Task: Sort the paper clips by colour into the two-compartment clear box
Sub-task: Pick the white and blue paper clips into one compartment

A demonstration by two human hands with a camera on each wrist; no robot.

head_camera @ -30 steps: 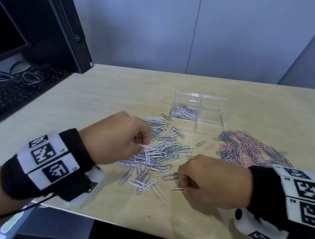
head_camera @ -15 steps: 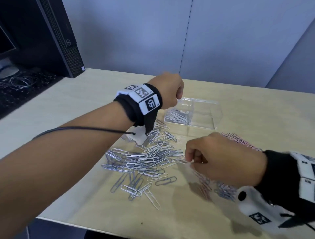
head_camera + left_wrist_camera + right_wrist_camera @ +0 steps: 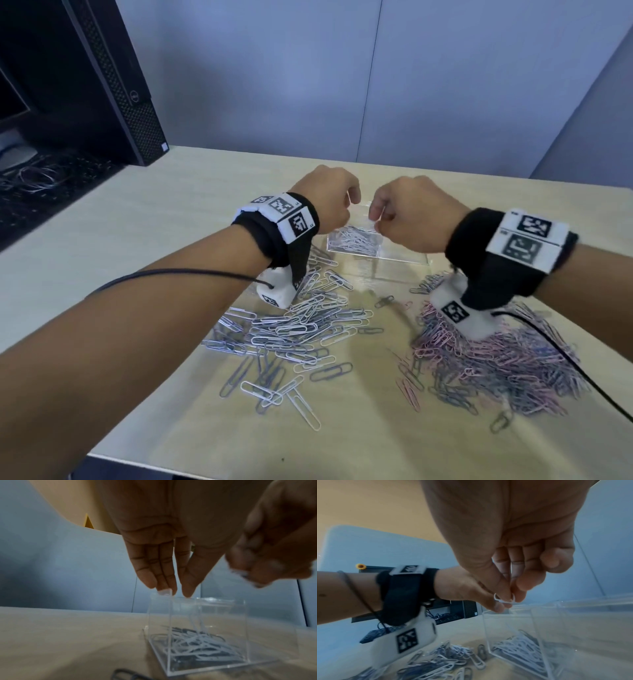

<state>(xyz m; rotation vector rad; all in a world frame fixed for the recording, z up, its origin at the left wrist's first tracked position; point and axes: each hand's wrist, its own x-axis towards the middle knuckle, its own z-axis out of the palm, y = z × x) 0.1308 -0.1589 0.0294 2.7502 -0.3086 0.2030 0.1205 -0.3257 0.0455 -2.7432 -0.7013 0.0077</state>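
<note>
1. My right hand [image 3: 513,566] hangs over the clear box [image 3: 404,255]; thumb and forefinger pinch a white paper clip [image 3: 504,599] just above the box's left compartment, the other fingers curled in behind.
2. My left hand [image 3: 164,555] hovers beside it over the same compartment; its fingers [image 3: 149,574] point straight down, close together, tips just at the box's upper rim; I see nothing held in them, though whether they touch the rim I cannot tell.
3. The left compartment holds a loose heap of white clips [image 3: 352,240]; the right compartment lies mostly behind my right hand in the head view, so I cannot make out its contents.
4. On the table [image 3: 154,219], a spread of white clips [image 3: 294,329] lies near my left wrist; a mixed pink and grey pile [image 3: 496,363] lies under my right wrist, partly covered by the wrist camera.
5. In the left wrist view my right hand is blurred; its clip shows only as a pale smear.
</note>
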